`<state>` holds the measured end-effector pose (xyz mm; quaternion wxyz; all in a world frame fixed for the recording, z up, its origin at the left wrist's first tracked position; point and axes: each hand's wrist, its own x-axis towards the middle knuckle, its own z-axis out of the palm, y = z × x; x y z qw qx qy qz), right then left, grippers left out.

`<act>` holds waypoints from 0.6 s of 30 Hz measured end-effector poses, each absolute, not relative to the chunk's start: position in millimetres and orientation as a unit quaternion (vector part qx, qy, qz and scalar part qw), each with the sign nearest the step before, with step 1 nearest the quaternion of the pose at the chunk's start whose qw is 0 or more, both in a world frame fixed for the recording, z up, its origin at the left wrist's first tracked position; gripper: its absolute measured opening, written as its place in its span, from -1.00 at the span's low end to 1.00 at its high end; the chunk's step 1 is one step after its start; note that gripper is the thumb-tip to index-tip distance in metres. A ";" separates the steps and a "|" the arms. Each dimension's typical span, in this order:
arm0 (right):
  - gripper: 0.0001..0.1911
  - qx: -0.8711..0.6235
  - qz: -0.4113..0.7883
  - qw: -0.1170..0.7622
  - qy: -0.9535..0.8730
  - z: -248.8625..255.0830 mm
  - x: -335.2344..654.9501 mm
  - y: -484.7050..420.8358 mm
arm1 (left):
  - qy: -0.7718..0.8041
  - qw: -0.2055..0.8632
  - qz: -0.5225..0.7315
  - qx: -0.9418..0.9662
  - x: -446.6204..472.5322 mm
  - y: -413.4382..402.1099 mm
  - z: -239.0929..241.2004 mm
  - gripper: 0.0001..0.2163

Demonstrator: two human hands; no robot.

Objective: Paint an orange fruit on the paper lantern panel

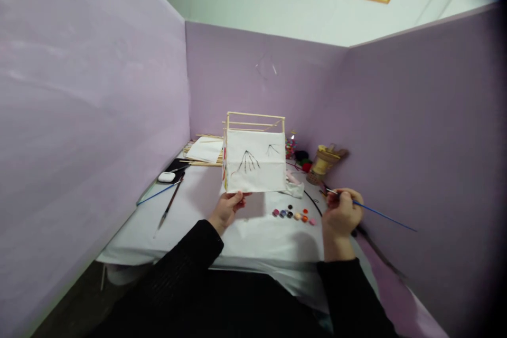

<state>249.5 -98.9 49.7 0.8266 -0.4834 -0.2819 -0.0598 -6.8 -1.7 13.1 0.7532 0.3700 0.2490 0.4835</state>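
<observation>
Boxy stick frame [255, 115], flat white panel [269, 170], in left hand [227, 210]

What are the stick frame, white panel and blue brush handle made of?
Stick frame: likely wood or bamboo, matt; pale tan rods.
White panel: paper or cloth, can't tell; matt, faintly creased.
Blue brush handle: painted wood or plastic, smooth-looking; even colour.

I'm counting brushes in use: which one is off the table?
The blue-handled brush held in the right hand; the other blue brush and the dark-handled brush lie on the left of the table.
</observation>
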 end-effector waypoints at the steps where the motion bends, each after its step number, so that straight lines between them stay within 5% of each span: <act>1: -0.86 -0.509 -0.060 0.812 -0.279 39.7 264.5 -100.0 | 0.249 0.752 0.485 0.372 -7.2 -1.9 13.7 -0.66; 5: -0.80 -0.623 -0.078 0.708 -0.322 3.2 299.6 -98.9 | 0.246 0.748 0.487 0.377 -8.6 -1.0 14.1 -0.68; 18: -0.77 -0.660 0.001 0.609 -0.440 -14.4 291.8 -96.0 | 0.248 0.747 0.487 0.378 -9.6 6.8 13.1 -0.69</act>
